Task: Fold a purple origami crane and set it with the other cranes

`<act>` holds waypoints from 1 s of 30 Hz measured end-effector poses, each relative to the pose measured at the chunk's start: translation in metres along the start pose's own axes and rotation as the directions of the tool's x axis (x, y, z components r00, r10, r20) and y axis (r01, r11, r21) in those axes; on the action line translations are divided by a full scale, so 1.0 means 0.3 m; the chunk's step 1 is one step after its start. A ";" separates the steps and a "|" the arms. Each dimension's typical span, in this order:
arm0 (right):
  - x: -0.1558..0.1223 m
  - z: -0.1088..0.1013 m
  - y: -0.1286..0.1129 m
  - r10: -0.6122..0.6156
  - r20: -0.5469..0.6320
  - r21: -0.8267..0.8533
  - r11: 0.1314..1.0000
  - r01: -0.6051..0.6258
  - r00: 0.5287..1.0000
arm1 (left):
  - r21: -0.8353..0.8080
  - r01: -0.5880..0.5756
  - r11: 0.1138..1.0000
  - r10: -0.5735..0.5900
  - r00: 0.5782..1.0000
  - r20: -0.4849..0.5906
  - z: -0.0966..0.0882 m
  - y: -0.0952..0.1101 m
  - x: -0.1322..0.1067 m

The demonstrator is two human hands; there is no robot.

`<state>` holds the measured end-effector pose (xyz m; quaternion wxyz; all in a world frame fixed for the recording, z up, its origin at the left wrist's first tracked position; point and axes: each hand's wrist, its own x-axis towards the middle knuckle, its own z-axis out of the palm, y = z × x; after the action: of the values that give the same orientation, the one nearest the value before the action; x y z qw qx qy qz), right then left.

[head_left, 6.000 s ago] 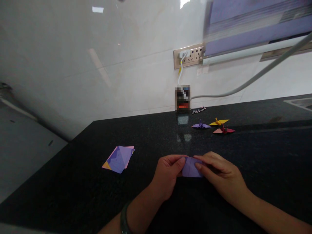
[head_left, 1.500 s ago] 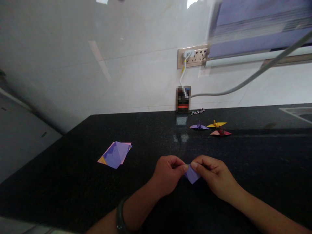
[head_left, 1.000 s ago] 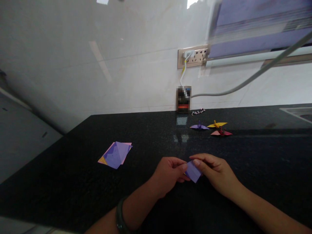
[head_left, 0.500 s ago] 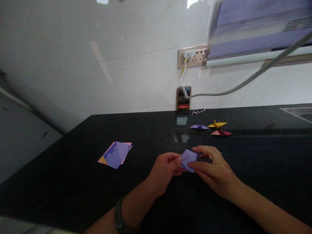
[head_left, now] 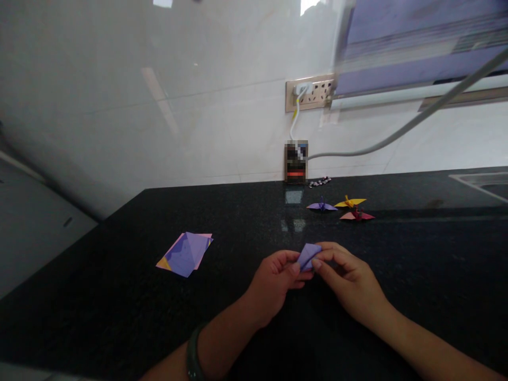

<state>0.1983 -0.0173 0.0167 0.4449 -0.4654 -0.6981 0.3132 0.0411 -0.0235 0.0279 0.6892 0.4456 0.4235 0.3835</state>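
A small folded purple paper (head_left: pixel 308 256) is pinched between both my hands, just above the black countertop (head_left: pixel 119 296). My left hand (head_left: pixel 273 283) grips its left side with thumb and fingers closed. My right hand (head_left: pixel 349 280) pinches its right side, fingers curled. Most of the paper is hidden by my fingertips.
A stack of coloured paper sheets (head_left: pixel 184 253) lies to the left. Three folded paper cranes, purple (head_left: pixel 321 206), yellow (head_left: pixel 349 201) and red (head_left: pixel 356 215), sit further back. A small device (head_left: pixel 296 162) leans on the wall under a socket strip (head_left: pixel 309 93), with a dark beaded item (head_left: pixel 320 181) beside it.
The purple paper went from a wider flat shape to a small folded piece. My hands turned it, raised it off the counter and closed in on it.
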 end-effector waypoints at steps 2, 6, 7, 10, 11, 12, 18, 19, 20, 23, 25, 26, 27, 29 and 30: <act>0.000 -0.002 0.000 -0.022 0.003 -0.001 1.000 0.022 1.000 | 0.079 -0.032 0.996 0.032 0.999 -0.006 0.000 -0.002 -0.001; -0.002 -0.005 -0.008 -0.058 0.012 -0.002 0.998 0.058 0.998 | 0.169 -0.106 0.980 0.103 0.994 0.025 -0.002 -0.008 -0.007; -0.003 -0.004 -0.010 -0.058 0.017 0.001 0.998 0.058 0.998 | 0.173 -0.114 0.978 0.110 0.993 0.034 -0.002 -0.010 -0.008; -0.005 -0.001 -0.012 -0.032 0.023 0.018 0.999 0.032 0.999 | 0.240 -0.134 0.962 0.132 0.991 0.024 -0.001 -0.013 -0.011; -0.005 -0.001 -0.011 -0.017 0.022 0.023 1.000 0.016 1.000 | 0.267 -0.138 0.954 0.139 0.990 0.017 0.000 -0.012 -0.012; -0.005 0.000 -0.009 -0.002 0.020 0.030 1.000 0.001 1.000 | 0.287 -0.140 0.948 0.142 0.990 0.013 0.002 -0.010 -0.013; -0.004 -0.001 -0.002 0.061 0.007 0.101 0.993 -0.061 0.998 | 0.282 -0.091 0.955 0.097 0.995 -0.010 0.016 0.001 -0.015; -0.003 -0.001 -0.004 0.070 0.008 0.111 0.991 -0.070 0.998 | 0.270 -0.077 0.960 0.085 0.996 -0.018 0.017 0.001 -0.015; -0.003 -0.001 -0.005 0.075 0.007 0.121 0.990 -0.075 0.997 | 0.255 -0.063 0.965 0.070 0.997 -0.021 0.017 0.001 -0.015; -0.002 -0.001 -0.006 0.065 0.021 0.150 0.986 -0.067 0.998 | 0.210 -0.026 0.977 0.033 0.999 -0.029 0.013 -0.002 -0.012; -0.001 -0.002 -0.005 0.060 0.040 0.165 0.984 -0.065 0.997 | 0.200 -0.020 0.980 0.027 0.999 -0.028 0.008 -0.002 -0.010; -0.001 -0.003 -0.003 0.067 0.048 0.174 0.982 -0.075 0.997 | 0.207 -0.020 0.978 0.026 0.999 -0.025 0.004 -0.002 -0.009; 0.000 -0.005 -0.002 0.081 0.052 0.187 0.978 -0.089 0.995 | 0.226 -0.019 0.974 0.024 1.000 -0.018 -0.001 -0.002 -0.009; 0.003 -0.013 -0.002 0.107 0.068 0.209 0.971 -0.119 0.992 | 0.296 -0.024 0.955 0.018 1.000 0.024 -0.012 -0.001 -0.009; 0.004 -0.018 -0.002 0.110 0.094 0.207 0.970 -0.127 0.989 | 0.349 -0.035 0.937 0.017 0.998 0.055 -0.018 -0.001 -0.010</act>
<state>0.2026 -0.0163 0.0198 0.4435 -0.4428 -0.6492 0.4311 0.0351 -0.0246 0.0271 0.6046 0.5761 0.4612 0.2997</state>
